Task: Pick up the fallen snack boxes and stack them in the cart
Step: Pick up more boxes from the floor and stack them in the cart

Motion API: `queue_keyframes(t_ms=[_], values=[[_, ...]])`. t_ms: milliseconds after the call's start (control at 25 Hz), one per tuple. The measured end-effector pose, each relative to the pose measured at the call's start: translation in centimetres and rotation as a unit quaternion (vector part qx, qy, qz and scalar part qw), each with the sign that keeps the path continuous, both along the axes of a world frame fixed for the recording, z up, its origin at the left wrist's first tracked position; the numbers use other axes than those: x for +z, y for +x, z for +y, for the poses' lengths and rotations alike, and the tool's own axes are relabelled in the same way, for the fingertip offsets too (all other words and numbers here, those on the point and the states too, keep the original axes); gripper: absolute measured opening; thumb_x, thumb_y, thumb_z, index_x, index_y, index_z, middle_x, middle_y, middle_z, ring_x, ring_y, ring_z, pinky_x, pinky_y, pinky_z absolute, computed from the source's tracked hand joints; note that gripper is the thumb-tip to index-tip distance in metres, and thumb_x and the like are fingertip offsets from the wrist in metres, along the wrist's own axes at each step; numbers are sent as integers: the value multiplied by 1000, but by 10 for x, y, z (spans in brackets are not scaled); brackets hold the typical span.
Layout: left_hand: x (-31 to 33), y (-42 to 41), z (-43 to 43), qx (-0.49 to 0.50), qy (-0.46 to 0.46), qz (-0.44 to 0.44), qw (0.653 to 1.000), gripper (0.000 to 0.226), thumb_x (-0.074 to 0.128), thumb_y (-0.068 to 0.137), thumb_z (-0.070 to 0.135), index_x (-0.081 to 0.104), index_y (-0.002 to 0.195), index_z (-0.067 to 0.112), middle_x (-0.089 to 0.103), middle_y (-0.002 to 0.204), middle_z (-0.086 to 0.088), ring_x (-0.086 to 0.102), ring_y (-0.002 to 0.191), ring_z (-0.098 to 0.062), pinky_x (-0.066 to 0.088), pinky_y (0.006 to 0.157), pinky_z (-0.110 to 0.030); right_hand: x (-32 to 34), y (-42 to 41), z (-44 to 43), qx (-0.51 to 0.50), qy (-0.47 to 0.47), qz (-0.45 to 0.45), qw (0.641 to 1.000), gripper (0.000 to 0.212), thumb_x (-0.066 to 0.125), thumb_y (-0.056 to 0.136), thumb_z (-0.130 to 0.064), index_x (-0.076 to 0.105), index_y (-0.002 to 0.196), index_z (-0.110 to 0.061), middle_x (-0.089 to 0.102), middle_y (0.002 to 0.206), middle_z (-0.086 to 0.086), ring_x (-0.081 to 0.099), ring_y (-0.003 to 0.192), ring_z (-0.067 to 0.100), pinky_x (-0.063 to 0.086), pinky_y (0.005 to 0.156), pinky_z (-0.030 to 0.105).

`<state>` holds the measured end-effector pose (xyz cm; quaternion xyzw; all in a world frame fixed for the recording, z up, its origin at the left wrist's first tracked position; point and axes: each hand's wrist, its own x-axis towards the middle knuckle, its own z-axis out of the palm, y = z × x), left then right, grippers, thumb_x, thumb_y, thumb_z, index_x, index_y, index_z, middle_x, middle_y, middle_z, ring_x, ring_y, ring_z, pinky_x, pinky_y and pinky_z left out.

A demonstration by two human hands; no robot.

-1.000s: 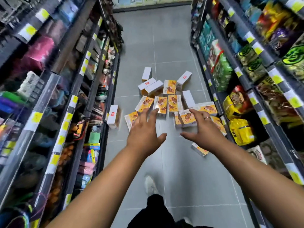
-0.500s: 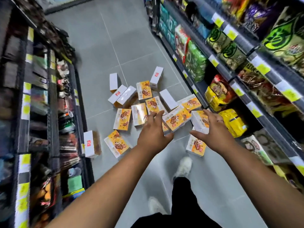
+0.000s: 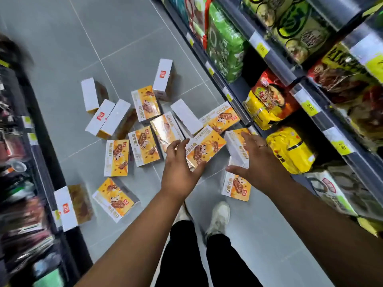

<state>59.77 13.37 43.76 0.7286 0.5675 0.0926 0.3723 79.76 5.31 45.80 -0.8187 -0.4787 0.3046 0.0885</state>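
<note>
Several orange-and-white snack boxes (image 3: 145,145) lie scattered on the grey tiled floor (image 3: 116,36) of a shop aisle. My left hand (image 3: 179,168) reaches down with fingers spread over one orange box (image 3: 205,149); it holds nothing. My right hand (image 3: 256,162) stretches out with straight fingers above a white-sided box (image 3: 235,143) near the right shelf's base. Another box (image 3: 235,186) lies flat under my right wrist. One box (image 3: 71,206) leans against the left shelf. No cart is in view.
Shelves line both sides: the right shelf (image 3: 275,59) holds green, red and yellow snack bags (image 3: 290,150), the left shelf (image 3: 22,183) is blurred. My legs and white shoe (image 3: 219,216) stand just behind the boxes. Open floor stretches beyond the pile.
I have stepped closer and leaned down, so the boxes look larger. Both hands have dropped nearer the boxes at the right of the pile, still holding nothing.
</note>
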Motion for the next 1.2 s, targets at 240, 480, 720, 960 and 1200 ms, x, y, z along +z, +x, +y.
queue_keyframes(t_ms=[240,480,720,960,1200], values=[[-139,13,42,-12,-18,42,999,76,73,82,41,36,145,23,27,149,-5,31,137,-22,37,104,-34,-137,8,28,-14,-13,-1,1000,104,74,73,-55,17,153,-21,22,155,8,31,138,32,40,101,42],[-277,18,72,-41,-62,87,993,93,79,75,43,28,149,23,21,152,-10,26,140,-30,35,108,-40,-288,11,75,-10,-30,1,1000,113,75,70,-59,10,154,-21,16,158,11,30,137,39,39,103,49],[-394,15,97,101,-235,76,964,122,88,62,47,6,151,32,20,155,-9,24,143,-34,36,112,-45,-411,19,112,-16,-99,-16,995,128,79,64,-59,-6,154,-26,-4,161,11,13,143,43,27,112,52],[-439,12,103,143,-321,7,936,110,90,47,51,25,133,33,55,127,5,57,116,-24,53,94,-48,-449,15,129,2,-117,-22,993,131,87,57,-52,0,153,-31,-1,159,14,8,144,36,19,115,47],[-414,0,101,138,-295,3,945,108,84,32,64,27,122,46,58,124,2,57,115,-24,54,90,-49,-417,6,123,-13,-92,-58,994,128,85,49,-63,13,151,-38,7,157,11,20,136,43,31,107,47]])
